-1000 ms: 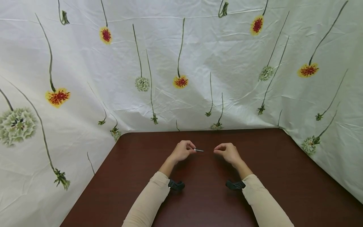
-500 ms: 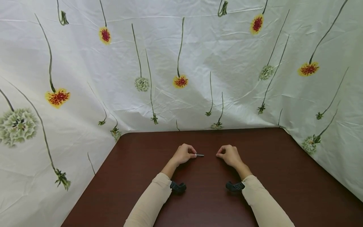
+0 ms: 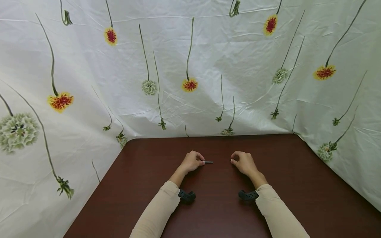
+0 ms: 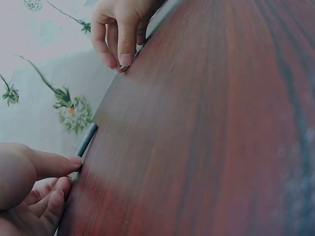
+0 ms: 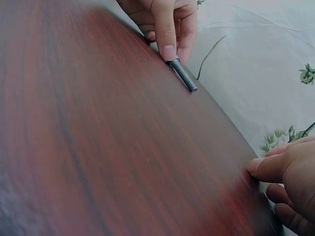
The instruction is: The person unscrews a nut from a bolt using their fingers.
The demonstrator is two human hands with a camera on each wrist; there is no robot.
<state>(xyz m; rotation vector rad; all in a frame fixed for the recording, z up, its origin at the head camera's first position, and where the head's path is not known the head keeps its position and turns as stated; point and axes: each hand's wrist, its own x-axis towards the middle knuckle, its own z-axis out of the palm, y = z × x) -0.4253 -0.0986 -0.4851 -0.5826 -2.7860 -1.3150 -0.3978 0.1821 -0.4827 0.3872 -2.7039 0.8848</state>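
Between thumb and fingertips, my left hand (image 3: 191, 161) pinches a dark grey threaded bolt (image 5: 184, 75) by its head end. The bolt's shank points right, toward the other hand, and lies nearly level in the head view. Across a gap, my right hand (image 3: 245, 163) has thumb and index finger pressed together. In the left wrist view a small shiny metal piece that looks like a nut (image 4: 124, 67) shows at those fingertips, mostly covered by them. Bolt and metal piece are apart. Both hands are low over the dark red-brown table (image 3: 214, 211).
Black bands with a dark block sit on the left wrist (image 3: 187, 196) and right wrist (image 3: 248, 195). A white curtain (image 3: 166, 59) printed with flowers hangs behind the table's far edge and along its sides.
Both hands have come slightly nearer the body. The right hand has shifted a little right, widening the gap to the bolt. The bolt stays in the left hand and now lies more level.
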